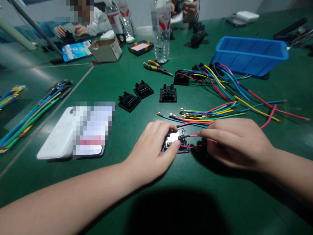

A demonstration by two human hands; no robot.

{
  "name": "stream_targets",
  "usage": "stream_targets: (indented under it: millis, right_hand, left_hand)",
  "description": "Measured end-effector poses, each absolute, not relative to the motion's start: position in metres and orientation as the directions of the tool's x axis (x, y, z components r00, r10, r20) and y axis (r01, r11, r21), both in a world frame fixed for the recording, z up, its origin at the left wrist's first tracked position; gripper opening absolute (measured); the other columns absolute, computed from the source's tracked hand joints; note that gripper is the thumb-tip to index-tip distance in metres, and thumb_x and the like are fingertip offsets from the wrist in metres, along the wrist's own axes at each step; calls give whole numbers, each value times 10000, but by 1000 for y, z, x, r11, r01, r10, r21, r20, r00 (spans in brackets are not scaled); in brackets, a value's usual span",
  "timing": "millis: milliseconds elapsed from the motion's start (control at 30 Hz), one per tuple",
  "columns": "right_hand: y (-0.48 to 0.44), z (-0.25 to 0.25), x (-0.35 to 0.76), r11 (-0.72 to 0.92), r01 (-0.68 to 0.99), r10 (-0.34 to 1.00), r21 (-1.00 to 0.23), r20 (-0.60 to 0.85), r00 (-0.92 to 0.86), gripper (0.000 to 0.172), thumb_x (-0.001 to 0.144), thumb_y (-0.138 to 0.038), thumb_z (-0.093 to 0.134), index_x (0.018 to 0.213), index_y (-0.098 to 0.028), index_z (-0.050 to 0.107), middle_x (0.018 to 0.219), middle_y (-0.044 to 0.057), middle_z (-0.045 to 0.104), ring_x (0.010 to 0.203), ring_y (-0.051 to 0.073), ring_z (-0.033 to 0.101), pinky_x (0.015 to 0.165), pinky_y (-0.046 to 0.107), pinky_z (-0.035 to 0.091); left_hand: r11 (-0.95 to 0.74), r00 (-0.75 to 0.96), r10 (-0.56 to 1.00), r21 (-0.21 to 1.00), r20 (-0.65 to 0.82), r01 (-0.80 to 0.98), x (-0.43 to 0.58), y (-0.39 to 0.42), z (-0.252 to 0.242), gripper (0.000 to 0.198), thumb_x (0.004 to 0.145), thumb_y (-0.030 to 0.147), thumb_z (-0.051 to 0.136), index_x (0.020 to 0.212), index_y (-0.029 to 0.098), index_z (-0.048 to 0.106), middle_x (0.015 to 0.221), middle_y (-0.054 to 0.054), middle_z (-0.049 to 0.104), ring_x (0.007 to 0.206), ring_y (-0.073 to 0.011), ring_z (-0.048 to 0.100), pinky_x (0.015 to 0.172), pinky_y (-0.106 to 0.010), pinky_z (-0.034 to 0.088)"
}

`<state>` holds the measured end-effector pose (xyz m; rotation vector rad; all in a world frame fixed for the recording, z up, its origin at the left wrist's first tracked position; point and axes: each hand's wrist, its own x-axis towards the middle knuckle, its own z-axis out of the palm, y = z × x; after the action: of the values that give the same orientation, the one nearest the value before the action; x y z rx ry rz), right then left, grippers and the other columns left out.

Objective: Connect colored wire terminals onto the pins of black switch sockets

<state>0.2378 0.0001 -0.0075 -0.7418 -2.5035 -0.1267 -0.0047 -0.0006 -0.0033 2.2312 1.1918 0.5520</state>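
Note:
My left hand (156, 150) grips a small black socket housing (184, 150) flat on the table, thumb and fingers at its near and far sides. Metal contacts show in the housing's face. My right hand (237, 143) pinches a red wire (193, 135) whose dark end meets the housing; whether it is fully seated I cannot tell. A second red strand curves below it towards my right palm. Just beyond my hands lies a bunch of coloured wires (210, 113) with brass terminals. Several like black housings, one of them here (168, 93), rest farther back.
Yellow-handled pliers (156, 67) lie before a plastic bottle (161, 36). A blue bin (251, 55) stands at the back right, near wired housings (181, 77). At left are a white power bank (62, 133), a phone (94, 130) and bundled wires (36, 114). People sit across the table.

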Motion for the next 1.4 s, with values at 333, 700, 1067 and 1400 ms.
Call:
stream_targets:
  millis: [333,700,1067,1400]
  right_hand:
    - [2,-7,237,836,548,485,-35,515,-707,138,865,-131,530,993,-143,582,688,30,588,572,150,464,521,286,353]
    - [2,-5,236,827,561,496,-12,484,-721,135,883,-154,504,983,-147,594,671,14,572,560,144,455,512,277,343]
    - [1,-4,235,831,556,504,-23,456,-734,126,892,-146,495,960,-144,601,697,41,619,590,156,477,536,288,340]
    - [2,-5,238,831,553,528,-66,410,-744,167,908,-170,495,1040,-156,597,833,54,685,653,150,557,570,280,372]
  left_hand:
    - [-447,520,850,640,86,625,-5,0,-4,228,940,288,521,1138,177,540,1144,-53,589,1087,-213,503,960,-359,400]
    - [-449,523,848,633,81,631,-5,-1,-3,212,943,287,513,1132,191,534,1146,-54,593,1085,-217,508,957,-370,414]
    - [-449,527,846,640,81,624,-5,1,-3,219,943,294,514,1132,185,536,1149,-58,593,1092,-217,508,961,-367,409]
    - [-425,520,852,650,53,630,-4,0,-1,214,936,298,514,1123,195,537,1139,-60,602,1080,-225,514,955,-384,425]
